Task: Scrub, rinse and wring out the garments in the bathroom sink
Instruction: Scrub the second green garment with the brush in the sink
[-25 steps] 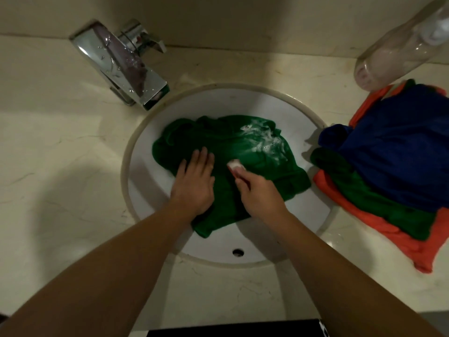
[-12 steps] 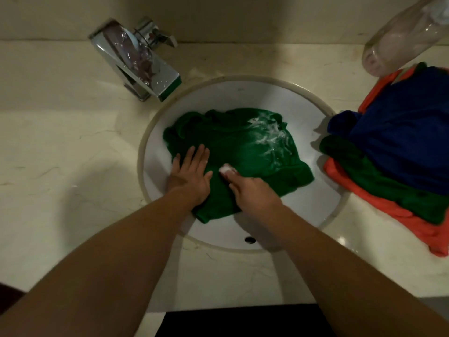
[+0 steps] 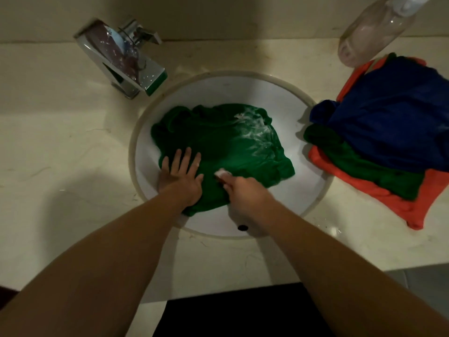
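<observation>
Head view, the only one. Early in the job, by my reading: scrubbing stage on the first piece, rinse and wring not yet begun

- Green garment (image 3: pixel 218 152) spread in the white sink (image 3: pixel 245 91), wet, a patch of white suds on its far right part. Tap (image 3: pixel 121 59) at far left of the basin, no water running that I can see
- Left hand (image 3: pixel 181 177) released, flat, fingers spread, pressing the near-left part of the cloth to pin it
- Right hand (image 3: pixel 245 194) clenched on a small pale piece, likely a soap bar (image 3: pixel 221 174), its tip on the cloth just beside the left hand
- Pile on the worktop (image 3: pixel 60 154) right of the sink: blue cloth (image 3: pixel 393 113) on top, a second green cloth (image 3: pixel 359 166) under it, orange cloth (image 3: pixel 379 198) at the bottom. No suds seen on them; judged still to be washed

Count: garments in sink 1; pieces in pile at least 3 by colour, folds may hide more; tap 1; clear bottle (image 3: pixel 374 30) at far right 1; soap 1; hands 2

Left to do, as judged: finish soaping the green one, rinse, wring, then the pile
</observation>
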